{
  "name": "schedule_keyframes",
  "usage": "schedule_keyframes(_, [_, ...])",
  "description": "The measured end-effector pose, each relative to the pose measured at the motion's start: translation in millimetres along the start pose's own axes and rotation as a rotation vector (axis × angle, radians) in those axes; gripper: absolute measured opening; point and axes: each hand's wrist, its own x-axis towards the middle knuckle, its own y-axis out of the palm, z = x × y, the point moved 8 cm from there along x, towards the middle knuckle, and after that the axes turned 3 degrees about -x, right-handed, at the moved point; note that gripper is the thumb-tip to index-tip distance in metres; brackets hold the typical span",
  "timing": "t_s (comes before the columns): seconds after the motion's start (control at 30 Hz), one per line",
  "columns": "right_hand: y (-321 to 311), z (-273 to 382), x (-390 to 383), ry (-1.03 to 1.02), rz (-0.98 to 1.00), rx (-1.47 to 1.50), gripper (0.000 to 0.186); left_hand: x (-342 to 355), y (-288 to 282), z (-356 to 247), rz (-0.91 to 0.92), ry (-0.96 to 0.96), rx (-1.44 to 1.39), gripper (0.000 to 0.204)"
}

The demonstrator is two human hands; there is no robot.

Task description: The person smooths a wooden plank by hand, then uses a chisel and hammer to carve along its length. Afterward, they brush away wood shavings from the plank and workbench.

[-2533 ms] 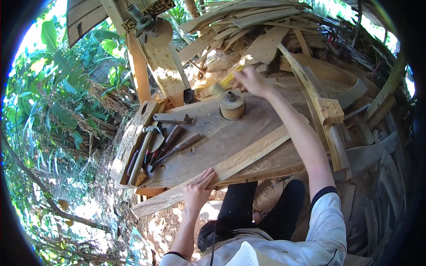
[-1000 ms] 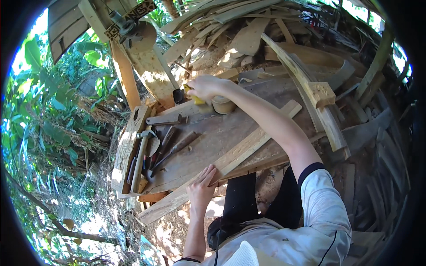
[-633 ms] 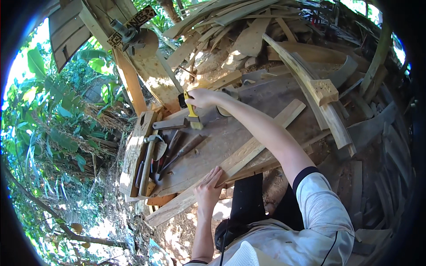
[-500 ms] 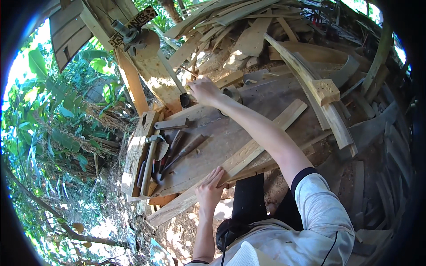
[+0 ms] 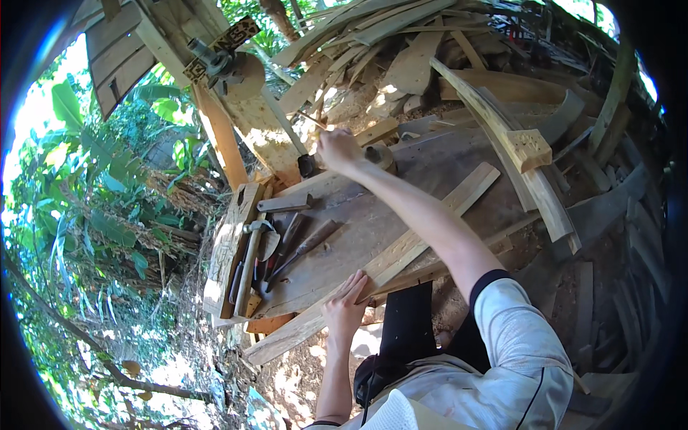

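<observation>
A long pale wooden plank lies diagonally over the workbench, its lower-left end jutting past the near edge. My left hand grips this plank around its near edge, fingers laid over its top. Reaching to the bench's far side, my right hand is closed, but what its fingers hold is hidden. A thin brown stick shows just beyond those fingers; whether it is held I cannot tell. Beside that hand are a small black cup-like object and a round wooden piece.
At the bench's left end lie a hammer, several dark-handled tools, a short wooden block and a thick timber. A wooden post rises behind. Scrap boards are heaped beyond; long timbers lean at right.
The whole view has shifted slightly right and down. My right hand has drawn a little closer to the round wooden piece. My left hand stays on the plank.
</observation>
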Motion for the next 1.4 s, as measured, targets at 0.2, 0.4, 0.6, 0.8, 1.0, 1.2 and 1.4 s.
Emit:
schedule_keyframes(0.2, [-44.2,-17.3,-15.2,-0.207,-0.069,-0.156,0.032,7.5,-0.5,-11.4,-0.011,-0.006,-0.027,0.037])
schedule_keyframes(0.4, [-125.8,-11.7,-59.5,-0.133,-0.126,0.191,0.034,6.5,1.3,-8.1,0.005,-0.039,-0.049,0.037])
schedule_keyframes(0.6, [-192.1,-26.8,-176.0,-0.030,-0.218,0.299,0.028,4.5,-4.1,-8.1,-0.025,-0.018,0.005,0.037])
schedule_keyframes(0.8, [-160.0,-114.6,-212.2,0.201,-0.189,0.148,0.020,9.0,4.7,-19.6,-0.021,-0.013,-0.034,0.034])
schedule_keyframes(1.0, [-111.1,-66.4,-222.7,0.141,-0.261,0.200,0.020,6.8,-0.5,-13.3,-0.043,-0.021,-0.002,0.033])
schedule_keyframes(1.2, [-166.7,-99.1,-219.1,0.186,-0.583,-0.064,0.020,5.2,-2.9,-13.7,-0.057,0.039,0.015,0.032])
schedule_keyframes(1.4, [-154.6,-152.8,-232.7,0.404,-0.247,0.113,0.026,7.4,4.5,-19.0,-0.049,0.021,-0.046,0.031])
